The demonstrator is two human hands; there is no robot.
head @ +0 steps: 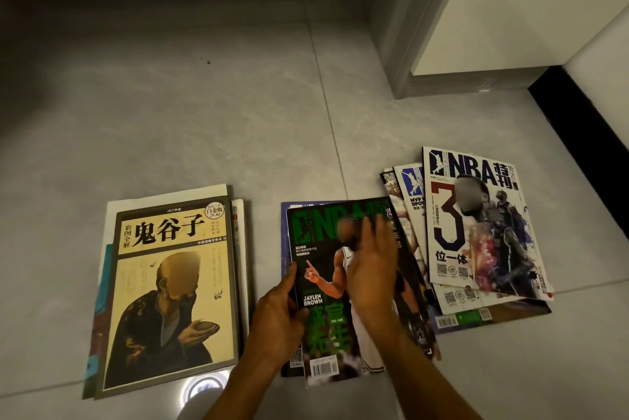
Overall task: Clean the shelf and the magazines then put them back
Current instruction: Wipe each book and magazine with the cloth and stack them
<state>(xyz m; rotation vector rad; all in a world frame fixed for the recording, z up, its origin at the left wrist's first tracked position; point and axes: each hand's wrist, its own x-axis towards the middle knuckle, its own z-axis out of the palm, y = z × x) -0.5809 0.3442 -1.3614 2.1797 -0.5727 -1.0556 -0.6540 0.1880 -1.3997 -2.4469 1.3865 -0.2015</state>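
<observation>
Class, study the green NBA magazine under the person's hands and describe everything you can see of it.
The green NBA magazine is a glossy paper issue lying face up on the grey tiled floor, on top of another magazine whose blue edge shows at its left. Its cover carries a green masthead, a basketball player pointing a finger, the name "JAYLEN BROWN", large green Chinese characters and a barcode at the bottom. The left hand grips its left edge; the right hand rests flat across the cover. It lies slightly tilted, between two other stacks.
</observation>
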